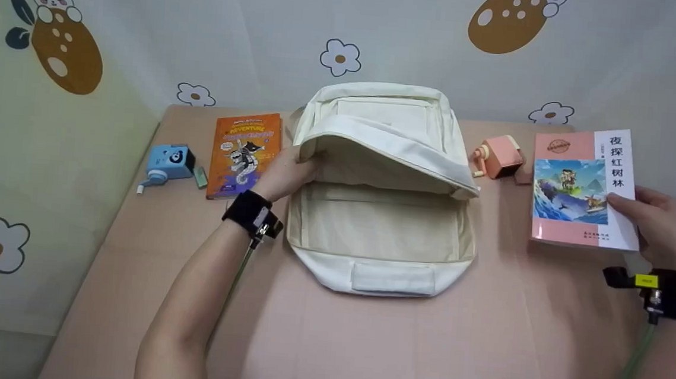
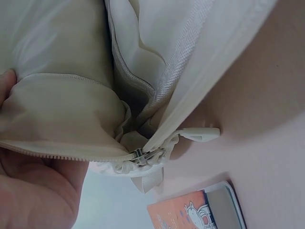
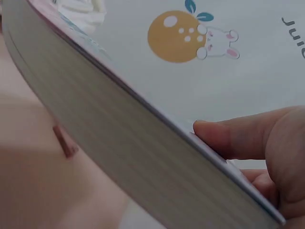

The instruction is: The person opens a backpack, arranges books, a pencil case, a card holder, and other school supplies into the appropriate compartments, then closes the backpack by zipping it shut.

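A cream backpack (image 1: pixel 379 278) lies unzipped on the table, its front panel raised and its inside showing. My left hand (image 1: pixel 287 173) grips the panel's left edge; in the left wrist view the thumb lies on the lining and the fingers go beneath the zipper edge (image 2: pixel 71 156). Off to the right, my right hand (image 1: pixel 668 227) holds a thick pink and white paperback book (image 1: pixel 570 232) by its right side, thumb on the cover. The right wrist view shows the page edges (image 3: pixel 119 138) from close up, with the book tilted above the table.
An orange comic book (image 1: pixel 245 156) lies left of the backpack, beside a small green block (image 1: pixel 200 177) and a blue pencil sharpener (image 1: pixel 172 161). Right of the backpack stands a pink pencil sharpener (image 1: pixel 502 157) with a small reddish block (image 1: pixel 523 177). A printed curtain (image 1: pixel 277 36) hangs behind the table.
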Demonstrator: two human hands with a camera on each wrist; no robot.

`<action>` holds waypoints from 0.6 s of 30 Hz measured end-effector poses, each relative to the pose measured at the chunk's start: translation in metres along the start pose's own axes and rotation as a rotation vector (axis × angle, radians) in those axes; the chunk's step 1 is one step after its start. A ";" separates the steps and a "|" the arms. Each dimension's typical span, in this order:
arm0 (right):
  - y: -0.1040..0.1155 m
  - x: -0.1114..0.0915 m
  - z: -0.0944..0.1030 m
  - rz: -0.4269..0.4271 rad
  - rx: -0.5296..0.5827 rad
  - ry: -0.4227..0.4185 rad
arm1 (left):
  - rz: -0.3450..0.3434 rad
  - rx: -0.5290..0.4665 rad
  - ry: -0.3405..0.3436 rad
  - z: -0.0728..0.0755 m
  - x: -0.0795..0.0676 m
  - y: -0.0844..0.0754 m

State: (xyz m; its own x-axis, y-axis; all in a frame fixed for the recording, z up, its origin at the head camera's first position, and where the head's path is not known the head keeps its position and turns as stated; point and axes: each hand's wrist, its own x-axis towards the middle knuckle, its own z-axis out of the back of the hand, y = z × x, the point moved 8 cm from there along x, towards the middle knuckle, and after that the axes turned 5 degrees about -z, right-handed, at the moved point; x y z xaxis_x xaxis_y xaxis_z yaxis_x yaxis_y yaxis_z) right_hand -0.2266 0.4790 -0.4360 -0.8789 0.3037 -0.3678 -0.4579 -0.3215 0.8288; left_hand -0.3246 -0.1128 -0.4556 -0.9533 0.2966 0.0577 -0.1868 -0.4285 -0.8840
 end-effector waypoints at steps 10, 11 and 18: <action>0.068 -0.046 -0.049 0.203 0.180 0.188 | -0.010 0.008 -0.005 0.001 0.001 -0.002; 0.076 -0.051 -0.055 0.224 0.191 0.219 | -0.016 0.007 -0.004 0.001 0.001 -0.003; 0.117 -0.090 -0.106 0.352 0.259 0.528 | -0.049 -0.039 0.004 -0.001 0.003 -0.005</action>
State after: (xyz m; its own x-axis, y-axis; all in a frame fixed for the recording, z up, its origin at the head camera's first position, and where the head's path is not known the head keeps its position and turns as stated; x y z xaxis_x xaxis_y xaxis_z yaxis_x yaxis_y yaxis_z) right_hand -0.2151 0.3187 -0.3505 -0.9469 -0.2789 -0.1598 -0.1441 -0.0761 0.9866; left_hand -0.3262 -0.1094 -0.4518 -0.9421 0.3201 0.0997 -0.2241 -0.3799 -0.8975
